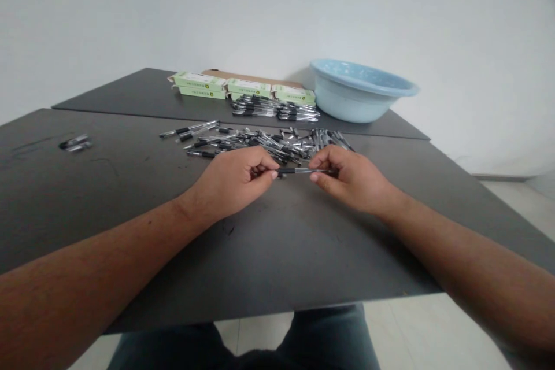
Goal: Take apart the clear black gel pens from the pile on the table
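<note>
- while the pen point(302, 170) spans the gap between the hands, the left hand point(232, 179) pinches its black-grip end between thumb and fingertips, probably to steady it.
- the right hand point(359, 179) is closed on the clear barrel's other end, thumb in front and fingers curled behind; a dark tip shows within the curl. the hands are apart from each other, joined only by the pen.
- held nearly level, just on the near side of the loose pens point(264, 141), the pen has both ends within easy grip, which likely suits close finger work.
- those loose pens and parts lie jumbled in the middle of the table point(269, 260), presumably so that either hand can reach them.
- farther back, neater piles of pens point(254, 107) lie side by side, roughly lined up, perhaps to stay separate from the jumble.
- behind these, green and white boxes point(199, 84) sit in low stacks, seemingly out of the hands' way.
- a blue basin point(359, 101) stands at the right of the boxes; its contents cannot be made out.
- off to the left, a few small pieces point(77, 143) lie well apart, too blurred to tell why.
</note>
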Demonstrator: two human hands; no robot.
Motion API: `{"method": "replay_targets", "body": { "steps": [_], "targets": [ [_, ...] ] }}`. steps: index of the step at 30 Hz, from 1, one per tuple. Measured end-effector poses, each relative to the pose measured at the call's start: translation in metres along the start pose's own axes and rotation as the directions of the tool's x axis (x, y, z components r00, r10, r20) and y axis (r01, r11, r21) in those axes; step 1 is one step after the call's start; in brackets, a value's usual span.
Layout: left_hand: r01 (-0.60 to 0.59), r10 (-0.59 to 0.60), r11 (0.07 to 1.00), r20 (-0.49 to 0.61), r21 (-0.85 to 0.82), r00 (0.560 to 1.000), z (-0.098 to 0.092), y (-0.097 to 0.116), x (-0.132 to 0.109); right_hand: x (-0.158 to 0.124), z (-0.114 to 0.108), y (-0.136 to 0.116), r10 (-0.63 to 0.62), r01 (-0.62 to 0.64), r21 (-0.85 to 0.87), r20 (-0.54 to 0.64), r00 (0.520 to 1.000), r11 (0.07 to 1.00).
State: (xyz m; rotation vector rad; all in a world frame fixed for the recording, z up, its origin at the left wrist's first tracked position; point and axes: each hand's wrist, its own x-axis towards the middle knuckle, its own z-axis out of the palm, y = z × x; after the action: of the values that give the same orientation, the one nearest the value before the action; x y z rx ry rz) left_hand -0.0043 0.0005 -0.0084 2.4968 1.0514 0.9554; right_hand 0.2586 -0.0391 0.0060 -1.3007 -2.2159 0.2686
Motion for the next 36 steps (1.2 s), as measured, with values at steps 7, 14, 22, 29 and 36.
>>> {"method": "replay_targets", "body": {
  "steps": [7, 14, 22, 29, 36],
  "targets": [
    [0.041, -0.041, 0.999, 0.042, 0.013, 0.998, -0.002, -0.004, 0.000, 0.000, 0.008, -0.003, 0.014, -0.022, 0.046, 0.156, 0.988, 0.999],
    [0.045, -0.045, 0.999, 0.036, -0.009, 0.998, -0.003, -0.004, -0.001, -0.001, 0.013, -0.003, -0.001, -0.009, 0.097, 0.108, 0.994, 0.995],
    [0.049, -0.049, 0.999, 0.046, -0.014, 0.998, -0.003, -0.005, -0.001, 0.000, 0.015, -0.004, 0.013, -0.023, 0.114, 0.093, 0.996, 0.993],
    [0.042, -0.042, 0.999, 0.041, -0.013, 0.998, -0.003, -0.005, -0.001, 0.000, 0.016, -0.004, 0.029, -0.044, 0.135, 0.108, 0.994, 0.990],
    [0.051, -0.050, 0.998, 0.050, -0.027, 0.997, -0.002, -0.006, -0.002, 0.000, 0.015, -0.003, -0.002, -0.017, 0.117, 0.156, 0.988, 0.993]
  ]
}}
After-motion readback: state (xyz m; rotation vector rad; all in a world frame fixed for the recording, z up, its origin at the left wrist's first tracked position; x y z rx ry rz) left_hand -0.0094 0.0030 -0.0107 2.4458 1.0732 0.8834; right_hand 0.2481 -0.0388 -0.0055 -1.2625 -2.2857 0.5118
